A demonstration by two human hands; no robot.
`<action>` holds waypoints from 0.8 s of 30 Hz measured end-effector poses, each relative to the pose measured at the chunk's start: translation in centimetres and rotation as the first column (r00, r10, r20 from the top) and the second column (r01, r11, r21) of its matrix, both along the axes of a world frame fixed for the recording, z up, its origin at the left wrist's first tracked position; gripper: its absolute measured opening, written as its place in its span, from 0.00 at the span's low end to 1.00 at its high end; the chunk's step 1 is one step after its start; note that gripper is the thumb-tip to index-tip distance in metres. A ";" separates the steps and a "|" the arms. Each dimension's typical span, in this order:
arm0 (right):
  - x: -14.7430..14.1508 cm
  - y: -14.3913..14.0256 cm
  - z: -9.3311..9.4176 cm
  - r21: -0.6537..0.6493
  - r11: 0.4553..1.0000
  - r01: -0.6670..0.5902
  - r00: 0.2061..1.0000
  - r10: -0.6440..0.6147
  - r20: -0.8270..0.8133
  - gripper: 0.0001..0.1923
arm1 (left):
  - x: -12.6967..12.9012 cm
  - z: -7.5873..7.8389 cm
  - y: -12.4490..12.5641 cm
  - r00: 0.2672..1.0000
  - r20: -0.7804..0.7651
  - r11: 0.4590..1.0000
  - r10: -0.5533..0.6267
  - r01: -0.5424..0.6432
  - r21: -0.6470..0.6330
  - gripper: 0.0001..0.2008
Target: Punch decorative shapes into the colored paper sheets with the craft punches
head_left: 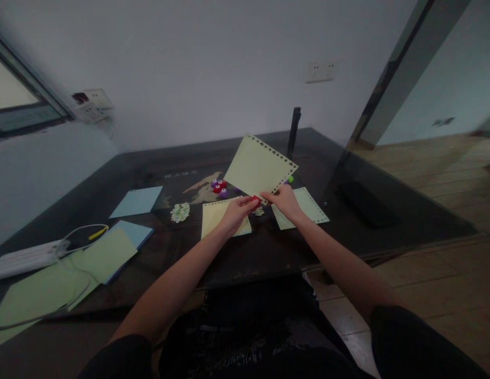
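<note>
Illegible lettering [180,173] on tabletop [181,263] and shirt [248,337]

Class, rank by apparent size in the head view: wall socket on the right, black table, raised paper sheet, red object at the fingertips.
1. Black table
2. Raised paper sheet
3. Wall socket
4. Red object, visible part

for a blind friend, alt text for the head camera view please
A person's right hand holds a pale sheet punched along two edges, while the left hand holds a small red object at its lower corner. On the dark table lie other sheets, red and purple pieces, and a power strip.
</note>
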State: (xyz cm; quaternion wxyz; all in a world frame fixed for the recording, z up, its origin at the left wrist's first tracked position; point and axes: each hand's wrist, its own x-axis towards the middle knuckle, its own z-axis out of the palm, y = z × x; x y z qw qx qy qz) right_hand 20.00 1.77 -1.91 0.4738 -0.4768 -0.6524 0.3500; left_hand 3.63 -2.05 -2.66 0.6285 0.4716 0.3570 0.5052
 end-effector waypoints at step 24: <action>0.7 0.0 1.0 0.006 0.998 0.058 0.997 -0.057 -0.049 0.09 | -2.2 1.3 0.5 0.878 -0.445 0.972 -0.179 0.228 0.059 0.24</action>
